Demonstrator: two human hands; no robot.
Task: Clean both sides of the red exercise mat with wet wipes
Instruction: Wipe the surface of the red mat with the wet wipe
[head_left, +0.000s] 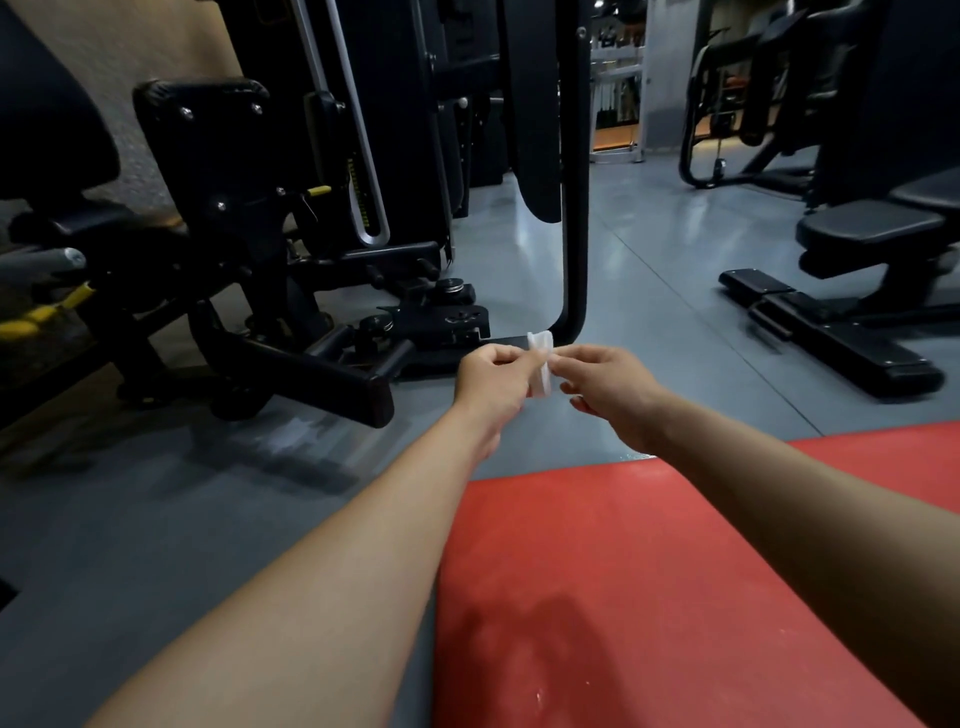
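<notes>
Foam-looking red exercise mat (649, 597) is lying flat on the grey floor (156, 519) nearest the viewer, filling the lower right and running off the frame's bottom and right edges. It is likely light, soft and bendy, so turning it over would probably be easiest by lifting a corner or a long edge. A few pale specks are showing on its surface near the bottom.

Two bare forearms are reaching forward over the mat's far edge. Just beyond it, the left hand (491, 382) and the right hand (608, 389) are both pinching a small, folded white wet wipe (540, 364) between thumbs and fingertips, holding it in the air clear of the mat. The wipe is probably thin, limp, damp and easy to tear, so its edges seem the best place to pull it open.

Farther back, black gym machines (234, 208) and a padded bench (857, 234) are standing on the floor. No readable brand, label or writing is showing anywhere.
</notes>
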